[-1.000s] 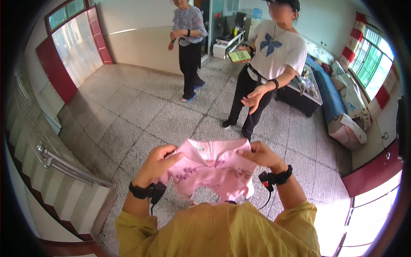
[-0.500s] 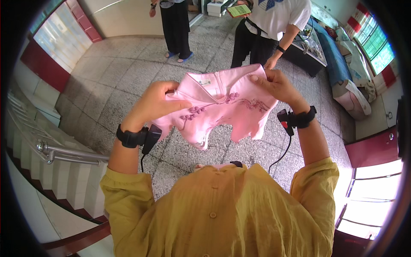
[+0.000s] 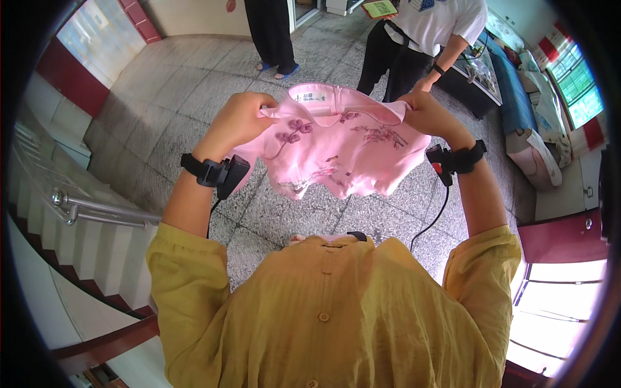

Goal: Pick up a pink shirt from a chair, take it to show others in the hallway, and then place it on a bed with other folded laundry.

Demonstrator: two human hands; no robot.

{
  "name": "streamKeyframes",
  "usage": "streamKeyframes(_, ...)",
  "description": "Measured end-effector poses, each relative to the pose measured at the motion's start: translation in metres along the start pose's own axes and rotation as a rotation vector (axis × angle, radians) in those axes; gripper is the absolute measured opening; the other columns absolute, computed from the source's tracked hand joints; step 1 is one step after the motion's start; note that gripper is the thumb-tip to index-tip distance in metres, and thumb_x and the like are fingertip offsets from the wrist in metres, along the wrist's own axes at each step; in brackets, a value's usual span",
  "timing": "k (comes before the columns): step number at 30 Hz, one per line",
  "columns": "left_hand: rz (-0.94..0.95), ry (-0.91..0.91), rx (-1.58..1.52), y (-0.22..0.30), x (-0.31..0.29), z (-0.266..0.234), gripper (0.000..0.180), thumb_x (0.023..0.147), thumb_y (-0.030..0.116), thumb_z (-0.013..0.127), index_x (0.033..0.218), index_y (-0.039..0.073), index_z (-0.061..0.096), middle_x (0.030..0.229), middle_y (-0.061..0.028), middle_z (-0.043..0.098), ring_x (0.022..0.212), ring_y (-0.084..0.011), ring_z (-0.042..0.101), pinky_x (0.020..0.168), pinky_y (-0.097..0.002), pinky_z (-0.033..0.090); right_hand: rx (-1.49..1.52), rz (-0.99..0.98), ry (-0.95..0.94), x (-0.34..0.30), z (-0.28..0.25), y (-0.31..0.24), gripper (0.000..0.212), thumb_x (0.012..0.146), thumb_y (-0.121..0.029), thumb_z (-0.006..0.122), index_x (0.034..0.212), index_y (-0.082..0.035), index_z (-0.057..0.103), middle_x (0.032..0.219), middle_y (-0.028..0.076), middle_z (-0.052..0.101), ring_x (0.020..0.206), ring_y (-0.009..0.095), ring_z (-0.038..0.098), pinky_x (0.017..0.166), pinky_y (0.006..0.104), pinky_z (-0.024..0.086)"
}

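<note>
A pink embroidered top (image 3: 343, 155) hangs in the air before me, its collar uppermost and its lower edge wavy and loose. Purple and reddish flower sprigs cover its front, and a pale label shows inside the neck. My left hand (image 3: 244, 124) is closed on the shoulder at the left of the collar. At the opposite shoulder my right hand (image 3: 432, 119) grips the cloth, thumb and fingers pressed together. Between the two hands the neckline is spread. Each wrist wears a black strap with a small box and a cable.
Ahead stands a person in a white shirt (image 3: 440, 22), holding a phone (image 3: 380, 8); another person in black trousers (image 3: 268, 32) stands further left. Stairs with a metal railing (image 3: 103, 210) are at the left. A blue-covered couch (image 3: 511, 84) lies far right. The floor is grey tile (image 3: 278, 226).
The top has risen slightly and its front is more spread, showing more embroidery. Both hands have turned and moved a little farther from me, still gripping the shoulders.
</note>
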State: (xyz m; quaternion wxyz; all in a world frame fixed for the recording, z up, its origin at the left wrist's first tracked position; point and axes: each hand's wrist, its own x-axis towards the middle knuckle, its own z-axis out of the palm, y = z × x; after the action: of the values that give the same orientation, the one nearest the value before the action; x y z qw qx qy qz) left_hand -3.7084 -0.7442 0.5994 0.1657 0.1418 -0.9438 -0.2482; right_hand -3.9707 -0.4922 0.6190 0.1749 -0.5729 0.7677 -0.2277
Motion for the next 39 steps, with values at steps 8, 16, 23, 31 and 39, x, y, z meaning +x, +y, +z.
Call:
streamKeyframes(8,0.003,0.152,0.242,-0.036,-0.014,0.001,0.016,0.08,0.012,0.057,0.092,0.006,0.066,0.09,-0.017,0.064,0.087,-0.0351,0.061,0.074,-0.0432,0.049,0.003,-0.035,0.178,-0.001,0.008,0.015,0.019,0.086,-0.013,0.049,0.089,0.002,0.06,0.069,0.016,0.06,0.064,0.022,0.058,0.061,0.0333,0.046)
streamKeyframes(16,-0.178,0.135,0.255,-0.022,-0.021,0.0,0.021,0.086,0.016,0.049,0.099,0.007,0.062,0.083,-0.0184,0.064,0.079,-0.038,0.061,0.067,-0.0467,0.048,0.264,0.031,0.212,0.005,0.027,0.022,0.027,0.091,-0.012,0.041,0.106,0.002,0.059,0.067,0.009,0.061,0.056,0.017,0.061,0.049,0.0289,0.05)
streamKeyframes(23,-0.152,0.103,-0.027,-0.045,-0.021,-0.001,0.02,0.089,0.011,0.045,0.099,0.001,0.059,0.069,-0.0156,0.062,0.056,-0.0227,0.063,0.053,-0.0346,0.048,0.378,0.307,0.16,0.019,0.03,-0.002,0.031,0.094,-0.014,0.035,0.108,0.002,0.057,0.066,0.01,0.06,0.047,0.016,0.059,0.044,0.0268,0.051)
streamKeyframes(31,-0.407,0.012,-0.329,-0.045,-0.025,-0.007,0.024,0.096,0.016,0.04,0.105,-0.001,0.054,0.084,-0.0105,0.066,0.065,-0.0146,0.065,0.054,-0.0257,0.048,0.877,0.406,0.21,0.024,0.037,-0.031,0.028,0.094,-0.016,0.038,0.105,0.001,0.058,0.087,0.012,0.064,0.07,0.02,0.066,0.064,0.0303,0.057)
streamKeyframes(39,-0.27,0.133,-0.74,-0.047,-0.024,-0.008,0.028,0.085,0.01,0.061,0.109,-0.002,0.053,0.101,-0.0089,0.065,0.083,-0.0122,0.065,0.067,-0.0229,0.049,1.02,0.169,0.296,0.033,0.03,-0.021,0.033,0.082,0.004,0.057,0.115,0.007,0.054,0.099,0.011,0.064,0.09,0.019,0.064,0.081,0.031,0.054)
